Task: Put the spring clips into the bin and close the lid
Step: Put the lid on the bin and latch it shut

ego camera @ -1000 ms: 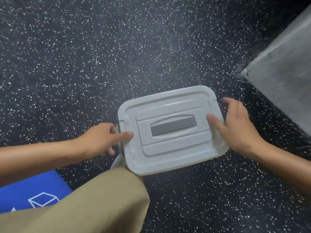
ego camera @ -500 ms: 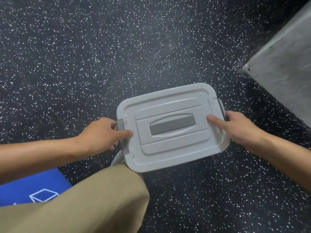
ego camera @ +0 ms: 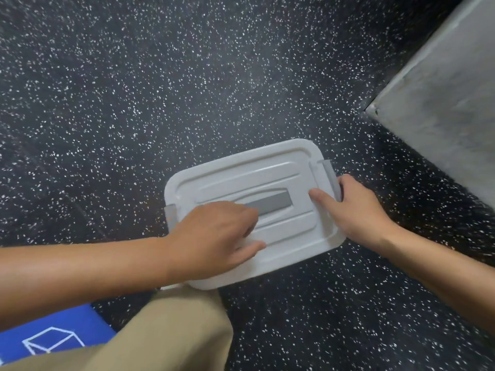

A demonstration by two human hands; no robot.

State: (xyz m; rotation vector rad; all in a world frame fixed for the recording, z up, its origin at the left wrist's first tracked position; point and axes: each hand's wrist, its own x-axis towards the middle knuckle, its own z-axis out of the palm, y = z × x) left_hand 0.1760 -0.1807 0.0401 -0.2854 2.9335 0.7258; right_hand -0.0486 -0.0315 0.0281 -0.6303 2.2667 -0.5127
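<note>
A light grey plastic bin sits on the speckled black floor with its lid (ego camera: 249, 172) on top. The lid has a darker grey handle (ego camera: 276, 204) in its middle and grey latches at the left end (ego camera: 170, 214) and right end (ego camera: 330, 178). My left hand (ego camera: 214, 236) lies over the lid's left half, fingers curled at the handle's left end. My right hand (ego camera: 353, 210) grips the right end, thumb on the lid, fingers wrapped over the right latch. No spring clips are visible; the bin's inside is hidden.
My knee in tan trousers (ego camera: 166, 330) is just in front of the bin. A blue mat with a white cube drawing (ego camera: 53, 338) lies at the lower left. A grey concrete block (ego camera: 442, 116) rises at the right.
My left hand left the left latch and moved right onto the lid by the handle. My right hand closed its fingers around the right latch. The left latch now lies up against the lid.
</note>
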